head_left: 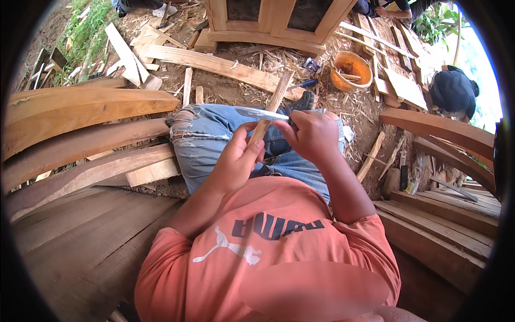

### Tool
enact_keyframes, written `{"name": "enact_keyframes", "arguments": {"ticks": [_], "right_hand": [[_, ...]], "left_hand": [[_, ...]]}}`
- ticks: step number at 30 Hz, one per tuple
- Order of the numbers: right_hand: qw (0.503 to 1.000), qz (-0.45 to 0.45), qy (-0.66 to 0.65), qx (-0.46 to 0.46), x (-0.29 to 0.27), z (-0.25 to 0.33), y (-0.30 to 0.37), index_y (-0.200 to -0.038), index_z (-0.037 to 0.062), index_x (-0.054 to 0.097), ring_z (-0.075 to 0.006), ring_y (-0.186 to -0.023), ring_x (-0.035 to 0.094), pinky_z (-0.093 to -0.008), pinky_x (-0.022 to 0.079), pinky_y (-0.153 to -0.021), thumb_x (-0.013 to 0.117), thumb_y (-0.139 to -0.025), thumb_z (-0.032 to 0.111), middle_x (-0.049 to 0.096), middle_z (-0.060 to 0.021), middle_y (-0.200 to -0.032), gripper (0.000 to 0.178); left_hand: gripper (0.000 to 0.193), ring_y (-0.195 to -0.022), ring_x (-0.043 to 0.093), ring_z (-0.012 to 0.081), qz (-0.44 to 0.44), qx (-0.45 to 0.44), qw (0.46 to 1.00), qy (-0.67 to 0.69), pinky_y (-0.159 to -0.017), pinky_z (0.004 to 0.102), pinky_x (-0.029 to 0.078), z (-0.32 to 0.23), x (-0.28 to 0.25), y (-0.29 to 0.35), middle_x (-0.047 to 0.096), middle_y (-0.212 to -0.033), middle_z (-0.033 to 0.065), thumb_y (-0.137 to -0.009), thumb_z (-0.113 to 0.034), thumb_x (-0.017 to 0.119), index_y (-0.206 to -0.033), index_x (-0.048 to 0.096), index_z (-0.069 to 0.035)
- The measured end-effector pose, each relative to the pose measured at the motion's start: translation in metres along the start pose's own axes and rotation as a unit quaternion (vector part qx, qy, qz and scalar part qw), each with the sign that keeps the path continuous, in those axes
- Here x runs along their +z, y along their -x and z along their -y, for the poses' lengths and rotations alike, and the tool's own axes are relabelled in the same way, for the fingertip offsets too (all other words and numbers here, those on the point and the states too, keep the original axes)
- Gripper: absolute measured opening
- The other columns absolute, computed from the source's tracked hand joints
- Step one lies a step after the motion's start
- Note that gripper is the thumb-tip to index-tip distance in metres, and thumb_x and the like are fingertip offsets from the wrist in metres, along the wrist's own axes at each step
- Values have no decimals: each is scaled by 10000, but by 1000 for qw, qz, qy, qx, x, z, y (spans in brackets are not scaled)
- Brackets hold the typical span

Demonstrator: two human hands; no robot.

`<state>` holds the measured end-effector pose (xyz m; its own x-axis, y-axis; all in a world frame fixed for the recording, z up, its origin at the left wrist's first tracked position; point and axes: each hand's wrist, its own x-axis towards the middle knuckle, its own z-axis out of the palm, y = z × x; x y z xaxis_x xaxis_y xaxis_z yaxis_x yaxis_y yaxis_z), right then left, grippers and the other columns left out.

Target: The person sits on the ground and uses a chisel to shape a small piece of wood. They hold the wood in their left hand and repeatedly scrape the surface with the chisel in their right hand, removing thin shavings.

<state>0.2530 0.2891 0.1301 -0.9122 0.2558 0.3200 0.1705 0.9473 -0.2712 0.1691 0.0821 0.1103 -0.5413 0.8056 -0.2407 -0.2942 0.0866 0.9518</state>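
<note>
A narrow wooden stick [278, 95] slants up and away from my lap, its lower end gripped between the thumb and fingers of my left hand [238, 158]. My right hand [315, 133] is closed around a knife, whose handle is hidden in the fist. The knife's blade [258, 113] points left and lies across the stick, just above my left fingers. Both hands are over my legs in torn blue jeans [199, 140]. Whether the edge is biting into the wood, I cannot tell.
A wooden cabinet [265, 36] with dark panels stands ahead. A long plank [214, 63] lies before it among shavings. An orange bucket [336, 75] sits to its right, near a blue-handled tool [307, 83]. Curved beams [91, 110] flank me. Other people are at the far edges.
</note>
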Motion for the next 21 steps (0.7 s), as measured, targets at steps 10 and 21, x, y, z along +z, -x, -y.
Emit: {"name": "enact_keyframes", "arguments": {"ticks": [10,21], "right_hand": [[981,-50,90,162,-8,-96,-30,-848,109,755,-312,-713,738,-444,557,-596,585,-997,578,725,-109,-745,521],[989,-21,-23,145,-19,-43,-20,-731,74,639,-358,-605,624,-478,488,-590,660,-974,510,622,-144,-652,499]], "left_hand": [[433,-707,435,48,-23,46,980,-192,-653,219,405,5,14,18,528,-864,-6,-1116,-222,508,-1478,406,-9],[415,-687,519,75,8,-35,994,102,-543,225,456,5,-5,0,535,-937,28,-1128,-229,474,-1484,327,-77]]}}
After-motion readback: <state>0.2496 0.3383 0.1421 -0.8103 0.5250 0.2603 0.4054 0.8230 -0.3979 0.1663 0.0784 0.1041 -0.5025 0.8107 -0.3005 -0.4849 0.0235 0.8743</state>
